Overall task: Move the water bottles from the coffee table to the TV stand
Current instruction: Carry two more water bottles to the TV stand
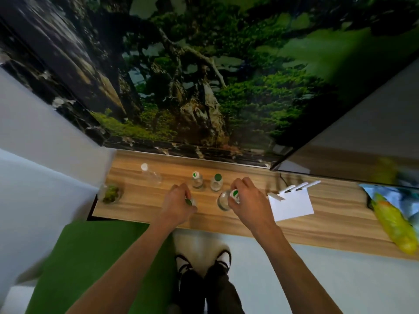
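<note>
Setting two clear green-capped plastic water bottles on the wooden TV stand (226,225).
Left hand (175,203) grasps one bottle (189,202), right hand (247,198) grasps the tilted other (225,199); released crooked, it may topple into standing neighbours.

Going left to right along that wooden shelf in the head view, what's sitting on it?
Glass bowl of greens → white-capped bottle → left hand → right hand → white box → yellow-green snack bag.

Three bottles (197,180) stand behind two held on stand (249,223).
</note>
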